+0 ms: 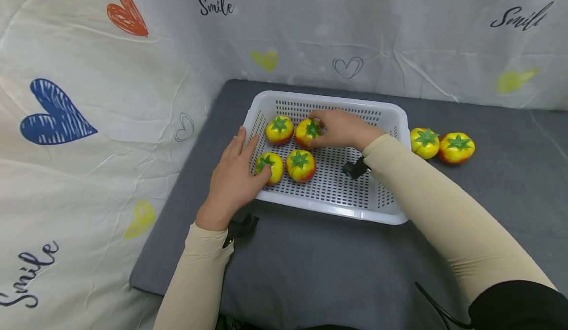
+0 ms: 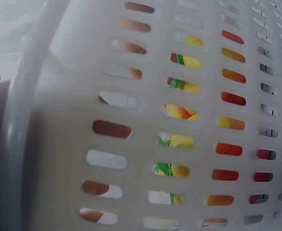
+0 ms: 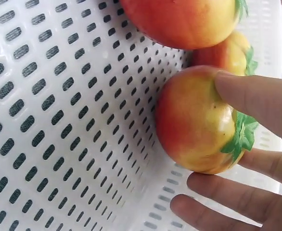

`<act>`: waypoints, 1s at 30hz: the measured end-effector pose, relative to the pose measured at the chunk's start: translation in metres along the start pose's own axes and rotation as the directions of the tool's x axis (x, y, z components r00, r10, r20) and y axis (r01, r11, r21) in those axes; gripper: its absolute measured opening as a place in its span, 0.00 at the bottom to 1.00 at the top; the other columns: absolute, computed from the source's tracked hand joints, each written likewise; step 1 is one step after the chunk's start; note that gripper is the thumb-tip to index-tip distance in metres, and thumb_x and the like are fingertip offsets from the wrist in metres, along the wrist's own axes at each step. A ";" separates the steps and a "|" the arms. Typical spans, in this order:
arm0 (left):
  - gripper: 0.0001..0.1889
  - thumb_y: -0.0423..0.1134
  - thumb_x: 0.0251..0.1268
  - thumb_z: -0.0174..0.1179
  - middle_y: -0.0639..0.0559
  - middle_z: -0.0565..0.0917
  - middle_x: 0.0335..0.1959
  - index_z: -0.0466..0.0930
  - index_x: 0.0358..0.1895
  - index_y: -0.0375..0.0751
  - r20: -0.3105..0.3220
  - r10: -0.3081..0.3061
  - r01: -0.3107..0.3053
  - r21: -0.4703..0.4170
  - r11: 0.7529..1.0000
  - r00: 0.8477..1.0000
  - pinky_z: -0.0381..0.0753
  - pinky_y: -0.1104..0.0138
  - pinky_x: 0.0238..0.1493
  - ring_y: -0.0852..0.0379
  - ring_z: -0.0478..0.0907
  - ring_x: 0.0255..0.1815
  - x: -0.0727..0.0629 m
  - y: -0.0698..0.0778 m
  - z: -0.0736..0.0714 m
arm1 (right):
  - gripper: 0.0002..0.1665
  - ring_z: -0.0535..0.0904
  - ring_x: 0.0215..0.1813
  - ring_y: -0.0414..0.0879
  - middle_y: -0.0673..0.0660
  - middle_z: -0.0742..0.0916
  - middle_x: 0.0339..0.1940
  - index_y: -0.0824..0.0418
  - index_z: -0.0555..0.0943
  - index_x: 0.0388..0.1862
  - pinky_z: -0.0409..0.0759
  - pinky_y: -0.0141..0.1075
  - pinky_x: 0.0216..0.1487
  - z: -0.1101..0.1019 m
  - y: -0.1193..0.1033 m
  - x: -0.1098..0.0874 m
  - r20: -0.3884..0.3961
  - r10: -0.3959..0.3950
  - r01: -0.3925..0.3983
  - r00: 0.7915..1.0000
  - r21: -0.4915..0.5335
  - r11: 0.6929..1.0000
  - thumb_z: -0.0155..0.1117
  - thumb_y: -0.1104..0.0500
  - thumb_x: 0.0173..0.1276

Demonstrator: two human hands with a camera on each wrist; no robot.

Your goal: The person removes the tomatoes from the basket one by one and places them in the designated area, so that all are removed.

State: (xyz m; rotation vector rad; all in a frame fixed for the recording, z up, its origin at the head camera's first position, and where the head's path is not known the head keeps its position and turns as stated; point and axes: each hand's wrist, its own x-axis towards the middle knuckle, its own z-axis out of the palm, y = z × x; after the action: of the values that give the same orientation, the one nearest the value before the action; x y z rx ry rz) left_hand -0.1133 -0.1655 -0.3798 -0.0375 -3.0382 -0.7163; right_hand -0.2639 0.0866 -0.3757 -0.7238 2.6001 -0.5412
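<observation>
A white slotted plastic basket [image 1: 337, 214] holds several yellow-and-red tomatoes with green star-shaped leaves. Inside it, my right hand [image 1: 341, 128] grips the back-right tomato [image 3: 198, 120] between thumb and fingers. My left hand [image 1: 232, 172] lies over the basket's left rim with its fingers fairly straight. Its thumb is against the front-left tomato [image 1: 275, 168]; whether it presses there I cannot tell. Beside these sit a back-left tomato [image 1: 279, 129] and a front-right tomato [image 1: 301, 166]. In the left wrist view, the basket wall [image 2: 59, 144] covers most of the hand; skin and tomatoes show through its slots.
Outside the basket's right end, two more tomatoes, one nearer [image 1: 424, 143] and one farther right [image 1: 457, 148], stand side by side on the grey cloth-covered table [image 1: 310, 266]. A printed curtain [image 1: 301, 44] hangs behind and at left. A black cable [image 1: 430, 298] lies near the right forearm.
</observation>
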 end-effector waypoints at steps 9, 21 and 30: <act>0.41 0.53 0.69 0.58 0.43 0.47 0.88 0.62 0.83 0.45 -0.002 0.008 -0.008 0.006 1.000 1.000 0.66 0.32 0.71 0.38 0.48 0.87 0.000 0.002 -0.001 | 0.48 0.74 0.73 0.60 0.61 0.78 0.74 0.57 0.70 0.79 0.72 0.58 0.74 -0.009 0.001 -0.008 -0.033 0.013 -0.011 0.999 0.058 0.998 0.75 0.43 0.66; 0.41 0.54 0.69 0.58 0.43 0.46 0.88 0.61 0.83 0.45 0.008 -0.001 0.000 0.011 1.000 1.000 0.66 0.31 0.71 0.38 0.48 0.87 -0.002 0.001 -0.001 | 0.46 0.79 0.63 0.56 0.61 0.82 0.68 0.58 0.71 0.78 0.79 0.54 0.67 -0.018 -0.004 -0.030 -0.086 -0.017 0.025 0.996 0.084 0.996 0.75 0.44 0.65; 0.41 0.54 0.69 0.58 0.43 0.46 0.88 0.61 0.83 0.45 0.007 0.004 -0.004 0.011 1.000 1.000 0.66 0.31 0.71 0.38 0.48 0.87 -0.002 0.002 -0.001 | 0.45 0.83 0.52 0.56 0.62 0.86 0.58 0.60 0.74 0.75 0.86 0.49 0.56 -0.035 -0.010 -0.061 -0.133 -0.031 0.043 0.991 0.088 0.995 0.76 0.45 0.63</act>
State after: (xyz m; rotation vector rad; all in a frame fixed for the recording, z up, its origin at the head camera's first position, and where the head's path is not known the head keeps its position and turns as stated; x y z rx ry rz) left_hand -0.1113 -0.1646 -0.3780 -0.0461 -3.0481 -0.7005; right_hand -0.2279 0.1211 -0.3254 -0.7307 2.6673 -0.7364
